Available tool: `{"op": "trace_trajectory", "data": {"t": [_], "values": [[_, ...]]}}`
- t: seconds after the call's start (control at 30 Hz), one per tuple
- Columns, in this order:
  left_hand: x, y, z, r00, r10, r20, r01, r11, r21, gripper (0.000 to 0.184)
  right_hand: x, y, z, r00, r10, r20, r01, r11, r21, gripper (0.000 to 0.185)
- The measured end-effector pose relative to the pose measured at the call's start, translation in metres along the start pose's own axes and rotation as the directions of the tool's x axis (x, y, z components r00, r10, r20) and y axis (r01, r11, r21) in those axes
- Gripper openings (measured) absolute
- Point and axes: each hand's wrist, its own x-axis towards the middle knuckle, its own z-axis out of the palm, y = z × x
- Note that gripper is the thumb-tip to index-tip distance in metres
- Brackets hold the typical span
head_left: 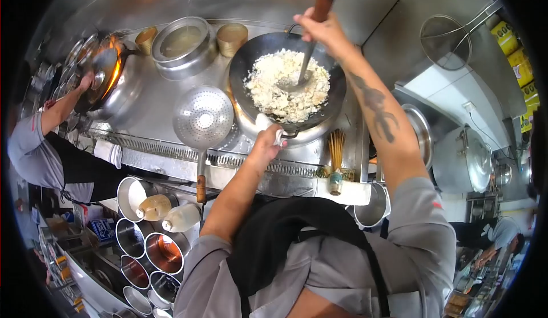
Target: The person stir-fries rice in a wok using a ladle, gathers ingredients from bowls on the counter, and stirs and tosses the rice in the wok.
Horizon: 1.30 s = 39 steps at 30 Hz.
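Right hand [319, 30] wraps firmly round a long ladle [306, 61] by its wooden handle, at about one o'clock over the black wok [338, 92]; left hand [266, 144] grips a white cloth [263, 122] at the wok's rim, between six and seven. Pale fried rice [268, 75] covers the wok's middle, with the ladle's bowl in it. From the wok's centre, a perforated skimmer [202, 114] lies toward eight, a bamboo brush [336, 152] toward five, and, well apart toward nine, a co-worker's hand [87, 81] shows near orange flames [116, 70].
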Motion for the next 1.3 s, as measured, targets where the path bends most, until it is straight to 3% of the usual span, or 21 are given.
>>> {"op": "trace_trajectory", "data": {"t": [0.13,0.17,0.2,0.3,0.33,0.37,0.47,0.53,0.57,0.63,0.67,0.7,0.87,0.93,1.03,1.13,1.17,1.2,1.23,1.27,1.3], "values": [[-0.004,0.007,0.002,0.999,-0.033,0.037,0.032,0.999,0.014,0.015,-0.065,-0.049,-0.014,0.956,0.038,-0.292,0.074,0.929,0.362,0.021],[-0.007,0.001,0.001,1.0,-0.024,0.011,0.024,1.0,0.013,0.015,-0.068,-0.014,-0.002,0.91,0.075,-0.408,0.005,0.981,0.192,0.017],[-0.012,0.0,0.004,1.0,-0.011,-0.014,0.012,1.0,0.021,0.014,-0.068,0.023,-0.003,0.944,0.152,-0.293,-0.019,0.911,0.413,0.018],[-0.08,-0.023,0.023,0.995,0.06,0.085,-0.048,0.99,-0.132,0.012,-0.025,0.016,-0.045,0.888,0.221,-0.404,-0.1,0.949,0.299,0.018],[-0.1,-0.03,0.028,0.999,-0.046,-0.025,0.043,0.993,-0.11,0.012,-0.013,-0.003,-0.072,0.869,0.285,-0.405,-0.23,0.956,0.18,0.02],[-0.139,-0.029,0.037,0.999,-0.043,-0.024,0.04,0.993,-0.109,0.012,-0.01,-0.032,-0.074,0.831,0.288,-0.476,-0.062,0.898,0.435,0.021],[-0.166,-0.02,0.041,0.996,0.03,0.087,-0.037,0.996,0.077,0.012,0.011,-0.028,-0.108,0.86,0.151,-0.487,0.157,0.83,0.535,0.021],[-0.108,-0.011,0.032,0.99,-0.02,0.141,0.032,0.996,-0.083,0.01,-0.018,-0.025,-0.05,0.805,0.124,-0.58,-0.005,0.979,0.202,0.021],[-0.093,-0.033,0.01,0.905,0.374,0.201,-0.423,0.829,0.366,0.012,-0.019,0.003,-0.022,0.786,0.112,-0.608,0.1,0.947,0.305,0.021],[-0.076,-0.071,-0.034,0.843,0.489,0.223,-0.523,0.648,0.554,0.014,-0.013,0.001,-0.011,0.823,-0.009,-0.568,0.267,0.888,0.373,0.02],[-0.075,-0.087,-0.059,0.967,0.25,0.059,-0.253,0.896,0.365,0.015,-0.012,-0.018,-0.012,0.847,-0.053,-0.529,0.293,0.877,0.381,0.019],[-0.075,-0.093,-0.069,0.998,-0.051,-0.036,0.054,0.993,0.109,0.016,-0.01,-0.04,-0.016,0.86,-0.113,-0.498,0.3,0.901,0.314,0.019],[-0.085,-0.034,-0.008,0.994,0.093,0.055,-0.092,0.995,-0.024,0.015,-0.01,-0.123,-0.03,0.887,-0.031,-0.462,0.202,0.924,0.325,0.023],[-0.112,0.0,0.033,0.993,0.037,0.115,-0.041,0.999,0.031,0.018,-0.011,-0.132,-0.038,0.892,0.014,-0.453,0.167,0.919,0.358,0.026],[-0.147,-0.008,0.052,1.0,-0.023,-0.003,0.022,0.997,-0.076,0.015,-0.011,-0.136,-0.046,0.88,0.117,-0.461,0.134,0.869,0.477,0.028],[-0.101,0.001,0.038,0.998,-0.035,0.059,0.042,0.99,-0.135,0.011,-0.03,-0.046,-0.017,0.847,0.04,-0.53,0.051,0.986,0.156,0.017],[-0.09,-0.026,0.005,0.952,0.223,0.21,-0.277,0.918,0.282,0.016,-0.039,-0.011,-0.001,0.839,0.046,-0.543,0.101,0.966,0.237,0.016],[-0.079,-0.054,-0.027,0.819,0.46,0.342,-0.57,0.587,0.574,0.02,-0.039,0.006,0.006,0.831,0.041,-0.555,0.161,0.937,0.31,0.016],[-0.067,-0.069,-0.04,0.952,0.259,0.164,-0.301,0.893,0.335,0.021,-0.037,-0.006,-0.001,0.84,-0.004,-0.543,0.18,0.945,0.272,0.013],[-0.068,-0.081,-0.049,0.997,-0.046,0.067,0.045,0.999,0.017,0.021,-0.045,-0.031,-0.009,0.833,-0.056,-0.55,0.229,0.941,0.25,0.013],[-0.096,-0.08,-0.037,0.998,0.007,0.07,-0.011,0.998,0.057,0.02,-0.047,-0.07,-0.021,0.827,-0.117,-0.55,0.284,0.931,0.229,0.014]]}}
